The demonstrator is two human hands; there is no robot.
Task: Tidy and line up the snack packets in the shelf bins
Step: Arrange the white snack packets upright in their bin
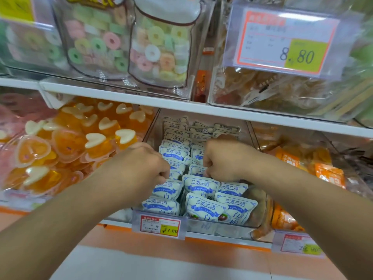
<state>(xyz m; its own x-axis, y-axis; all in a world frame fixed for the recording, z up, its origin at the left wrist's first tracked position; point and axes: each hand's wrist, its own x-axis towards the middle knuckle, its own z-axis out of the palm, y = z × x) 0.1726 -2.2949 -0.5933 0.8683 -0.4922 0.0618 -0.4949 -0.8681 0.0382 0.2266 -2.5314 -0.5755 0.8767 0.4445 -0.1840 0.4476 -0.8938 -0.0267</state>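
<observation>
A: What stands at the far left of the lower shelf?

B: A clear plastic bin [148, 126] full of orange heart-shaped jelly cups with white lids [94, 140]. Above it, on the upper shelf, there are transparent pouches of pastel ring candies [159, 49].

A: And the hands?

B: Both are in the middle bin. The left hand [145, 164] has its fingers curled and reaches into the left column of small white-and-blue snack packets [201, 207]. The fingertips are hidden among the packets, so I cannot tell if it grips one. The right hand [222, 158] is also curled, its knuckles pointing down, and its fingers seem to pinch the top edge of a packet in the second column.

A: Where are the packets exactly?

B: They stand in rows inside the clear middle bin [260, 217], behind a red-and-yellow price tag reading 17.80 [160, 226]. The front ones lean and overlap; the rows at the back look straighter.

A: And to the right?

B: A bin with orange snack bags [329, 174], and above it a large price card showing 8.80 [290, 41] before a bin of brownish dried snacks [272, 91].
</observation>
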